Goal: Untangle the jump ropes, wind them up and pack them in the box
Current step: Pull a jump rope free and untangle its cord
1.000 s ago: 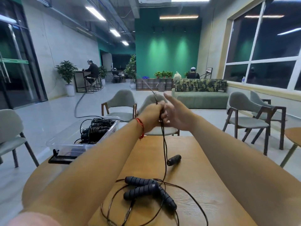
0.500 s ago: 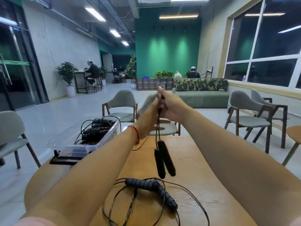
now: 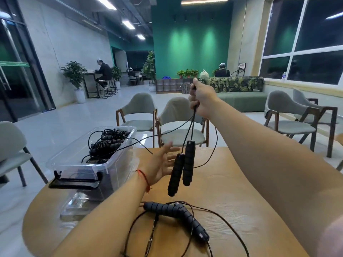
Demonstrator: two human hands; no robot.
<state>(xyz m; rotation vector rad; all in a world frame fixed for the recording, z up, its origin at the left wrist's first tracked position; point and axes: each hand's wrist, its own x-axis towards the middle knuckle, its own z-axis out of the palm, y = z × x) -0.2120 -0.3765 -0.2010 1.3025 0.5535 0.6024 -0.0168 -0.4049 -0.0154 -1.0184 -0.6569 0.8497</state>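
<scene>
Wooden surface (image 3: pixel 241 210): two loose handles (image 3: pixel 167 209) lie flat; right hand (image 3: pixel 202 101) clamps the cord (image 3: pixel 192 127), two hanging handles (image 3: pixel 188 162) vertical; left hand (image 3: pixel 161 164) open.

No writing can be read; marks on the small standing board (image 3: pixel 242 66) are too blurred.

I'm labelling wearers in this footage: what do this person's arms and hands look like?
The left forearm and right forearm are bare, no sleeve over them. A thin red string bracelet circles the left wrist. The left grip and right grip are bare too: no gloves, no watch in view.
</scene>
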